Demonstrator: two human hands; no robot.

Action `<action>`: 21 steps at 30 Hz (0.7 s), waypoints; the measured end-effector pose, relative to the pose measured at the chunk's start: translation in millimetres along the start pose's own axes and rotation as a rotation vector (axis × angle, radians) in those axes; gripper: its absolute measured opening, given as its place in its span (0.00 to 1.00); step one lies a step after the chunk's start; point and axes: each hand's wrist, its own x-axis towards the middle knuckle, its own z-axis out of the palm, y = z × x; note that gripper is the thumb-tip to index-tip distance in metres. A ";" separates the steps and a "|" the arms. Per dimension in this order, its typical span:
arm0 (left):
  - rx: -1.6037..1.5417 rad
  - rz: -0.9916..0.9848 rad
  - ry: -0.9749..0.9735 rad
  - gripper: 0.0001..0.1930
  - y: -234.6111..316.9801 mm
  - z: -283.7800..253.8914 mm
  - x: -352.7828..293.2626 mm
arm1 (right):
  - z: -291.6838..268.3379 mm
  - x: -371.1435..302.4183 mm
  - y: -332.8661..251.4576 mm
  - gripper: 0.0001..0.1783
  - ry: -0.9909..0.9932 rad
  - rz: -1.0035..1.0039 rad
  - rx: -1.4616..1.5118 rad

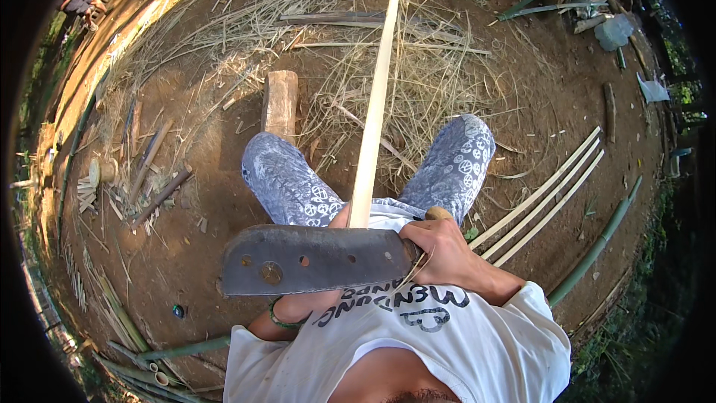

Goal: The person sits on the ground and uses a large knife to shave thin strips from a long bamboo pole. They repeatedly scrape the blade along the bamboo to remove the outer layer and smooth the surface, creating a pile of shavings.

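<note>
My right hand (441, 246) is closed round the handle of a broad, dark cleaver (298, 257); a rounded wooden end (438, 213) shows above the fist. The blade lies crosswise in front of my body, pointing left, with several holes or spots along it. A long, pale bamboo strip (377, 97) runs from behind the blade far out ahead of me, between my knees. Most of my left hand (340, 216) is hidden by the blade; a small part shows against the near end of the strip. A green band circles my left wrist.
Shavings (418, 82) litter the ground ahead. A short log (280, 101) stands beyond my left knee. Pale strips (548, 194) and a green bamboo pole (600, 246) lie at right. Wood pieces (160, 198) and bamboo poles (175, 351) lie at left. Someone (78, 1) is far left.
</note>
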 end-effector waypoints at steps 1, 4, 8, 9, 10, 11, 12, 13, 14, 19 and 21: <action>0.010 0.003 0.011 0.18 -0.9 0.6 -3.6 | 1.5 0.9 0.0 0.11 0.010 -0.016 -0.018; 0.083 0.013 -0.030 0.18 3.4 -2.7 -10.3 | 4.4 10.4 23.1 0.12 0.068 0.031 -0.075; 0.023 -0.014 -0.058 0.18 11.9 0.5 -8.1 | -4.7 17.6 25.0 0.12 0.141 -0.005 -0.173; 0.015 0.000 -0.013 0.19 7.4 1.2 -9.7 | -6.3 18.4 20.7 0.11 0.161 -0.045 -0.207; 0.006 0.014 0.032 0.20 -0.7 0.1 -13.4 | -10.4 20.7 14.5 0.10 0.166 -0.114 -0.194; -0.001 0.029 0.082 0.21 -3.9 0.5 -14.3 | -12.1 23.7 22.2 0.10 0.143 -0.093 -0.202; 0.050 0.032 0.047 0.25 2.5 2.9 -14.5 | -10.5 25.4 34.7 0.10 0.122 -0.061 -0.205; 0.048 0.038 0.040 0.26 10.6 6.7 -12.5 | -10.1 29.6 44.5 0.10 0.101 -0.029 -0.209; 0.038 0.046 0.033 0.26 16.5 11.8 -7.9 | -15.6 38.5 51.4 0.10 0.135 0.071 -0.111; -0.080 -0.022 0.003 0.37 9.5 -2.5 -0.6 | -16.0 43.6 48.7 0.13 0.076 -0.017 -0.245; -0.082 -0.004 0.006 0.40 11.1 3.6 -4.2 | -15.4 46.1 61.7 0.14 0.046 -0.109 -0.265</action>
